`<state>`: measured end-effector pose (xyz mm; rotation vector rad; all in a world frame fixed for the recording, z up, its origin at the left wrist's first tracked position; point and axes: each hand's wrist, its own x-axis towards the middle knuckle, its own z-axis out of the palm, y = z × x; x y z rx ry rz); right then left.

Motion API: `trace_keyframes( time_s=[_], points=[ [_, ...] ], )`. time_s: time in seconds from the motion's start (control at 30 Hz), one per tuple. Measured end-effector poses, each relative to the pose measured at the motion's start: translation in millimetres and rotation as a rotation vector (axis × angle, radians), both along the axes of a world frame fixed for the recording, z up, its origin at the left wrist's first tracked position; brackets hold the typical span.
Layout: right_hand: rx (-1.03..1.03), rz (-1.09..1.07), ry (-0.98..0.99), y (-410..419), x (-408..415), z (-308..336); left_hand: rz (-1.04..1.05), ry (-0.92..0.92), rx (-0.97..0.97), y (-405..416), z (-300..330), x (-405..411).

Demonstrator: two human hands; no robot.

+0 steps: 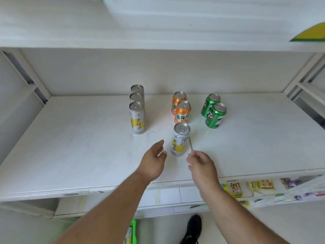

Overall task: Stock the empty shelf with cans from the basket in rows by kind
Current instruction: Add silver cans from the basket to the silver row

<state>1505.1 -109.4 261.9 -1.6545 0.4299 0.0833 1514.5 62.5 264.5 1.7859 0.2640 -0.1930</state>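
One tall silver tea can (179, 139) stands upright at the front of the orange soda row (182, 108), apart from its own silver row (137, 110). Your left hand (153, 161) and right hand (202, 164) flank it, fingers loose, holding nothing. Leave it there and the kinds mix; a careless nudge could topple it.

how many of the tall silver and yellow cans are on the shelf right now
4. Three stand in a row at the left: back can, middle can, front can. The fourth can stands in front of the orange cans, between the two hands. None appears hidden.
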Motion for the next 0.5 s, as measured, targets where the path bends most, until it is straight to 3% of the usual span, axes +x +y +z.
trace_keyframes(
  time_s=[0.33, 0.5],
  points=[
    [0.031, 0.204, 0.026, 14, 40, -10, -0.170, 0.058, 0.037, -20, 8, 26],
    [0.013, 0.271, 0.023, 34, 40, -11, -0.096, 0.005, 0.025, -2, 6, 4]
  ],
)
